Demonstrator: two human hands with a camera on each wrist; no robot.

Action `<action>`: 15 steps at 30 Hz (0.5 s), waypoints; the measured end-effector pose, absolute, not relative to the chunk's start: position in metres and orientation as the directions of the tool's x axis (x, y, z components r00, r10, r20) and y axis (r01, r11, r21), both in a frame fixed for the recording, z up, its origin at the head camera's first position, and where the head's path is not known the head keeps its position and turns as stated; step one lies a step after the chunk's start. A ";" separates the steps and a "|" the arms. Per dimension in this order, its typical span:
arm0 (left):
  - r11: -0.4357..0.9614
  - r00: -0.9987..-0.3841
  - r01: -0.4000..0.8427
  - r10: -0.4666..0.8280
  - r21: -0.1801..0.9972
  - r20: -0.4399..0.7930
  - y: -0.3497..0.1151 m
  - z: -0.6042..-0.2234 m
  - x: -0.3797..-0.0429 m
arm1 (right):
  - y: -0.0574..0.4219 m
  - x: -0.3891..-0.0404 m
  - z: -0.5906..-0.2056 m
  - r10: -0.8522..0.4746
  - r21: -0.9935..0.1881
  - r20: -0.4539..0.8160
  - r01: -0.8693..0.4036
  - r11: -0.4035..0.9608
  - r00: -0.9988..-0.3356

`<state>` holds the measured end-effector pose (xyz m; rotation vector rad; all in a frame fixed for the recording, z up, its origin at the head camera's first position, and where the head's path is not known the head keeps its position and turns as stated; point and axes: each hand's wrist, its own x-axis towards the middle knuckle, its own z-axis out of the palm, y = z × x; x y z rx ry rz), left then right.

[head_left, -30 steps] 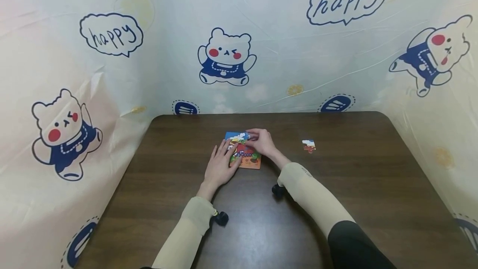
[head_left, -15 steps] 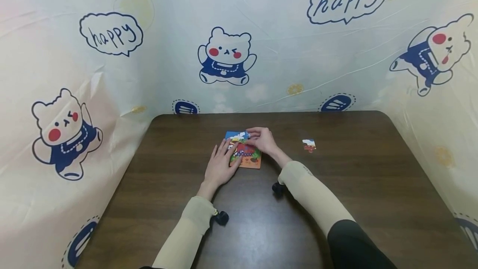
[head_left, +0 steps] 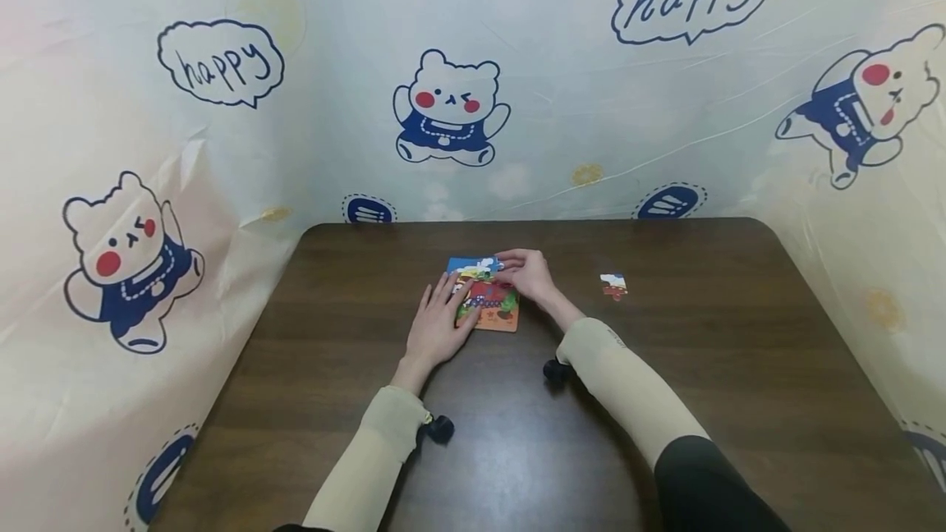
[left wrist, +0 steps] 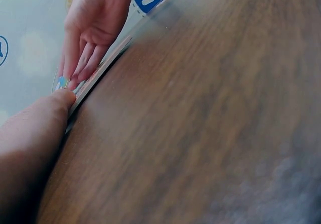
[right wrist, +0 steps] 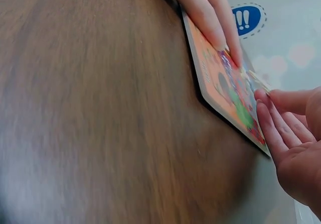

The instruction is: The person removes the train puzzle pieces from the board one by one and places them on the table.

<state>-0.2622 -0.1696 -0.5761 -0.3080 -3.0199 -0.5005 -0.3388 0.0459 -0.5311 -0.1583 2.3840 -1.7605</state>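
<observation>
A small colourful jigsaw puzzle (head_left: 497, 320) lies flat on the brown table, with a blue top part and an orange lower edge. My left hand (head_left: 434, 333) rests on its left side, fingers spread and fairly straight. At the upper right of the puzzle, my right hand (head_left: 530, 277) pinches a puzzle piece (right wrist: 259, 80) between thumb and fingers. That piece is seen edge-on and tilted above the board in the right wrist view; its blue face (left wrist: 62, 82) shows in the left wrist view. Both hands cover parts of the picture.
A loose puzzle piece (head_left: 613, 286), white, blue and reddish, lies on the table (head_left: 702, 335) to the right of the hands. Behind the table's far edge hangs a printed cloth (head_left: 547, 105) with cartoon bears.
My right hand has shifted slightly to the right, and more of the puzzle's upper part shows. My left hand stays in place on the puzzle. The loose piece has not moved.
</observation>
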 end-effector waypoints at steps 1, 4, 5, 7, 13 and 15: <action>0.927 -0.978 0.207 0.186 0.312 0.099 -0.169 -0.576 -0.262 | 0.049 -0.338 -0.530 -0.187 -0.955 -0.081 0.022 0.296 -0.979; 0.928 -0.978 0.205 0.183 0.311 0.100 -0.169 -0.576 -0.263 | 0.059 -0.337 -0.528 -0.192 -0.955 -0.101 0.041 0.293 -0.976; 0.926 -0.978 0.205 0.183 0.317 0.099 -0.169 -0.576 -0.262 | 0.063 -0.336 -0.528 -0.195 -0.955 -0.107 0.046 0.294 -0.975; 0.923 -0.978 0.207 0.184 0.324 0.102 -0.169 -0.575 -0.262 | 0.071 -0.335 -0.527 -0.202 -0.956 -0.122 0.059 0.289 -0.972; 0.917 -0.974 0.218 0.185 0.333 0.127 -0.168 -0.574 -0.261 | 0.097 -0.328 -0.526 -0.215 -0.958 -0.147 0.085 0.274 -0.966; 0.918 -0.974 0.219 0.187 0.330 0.126 -0.168 -0.574 -0.260 | 0.107 -0.326 -0.526 -0.216 -0.959 -0.152 0.090 0.270 -0.964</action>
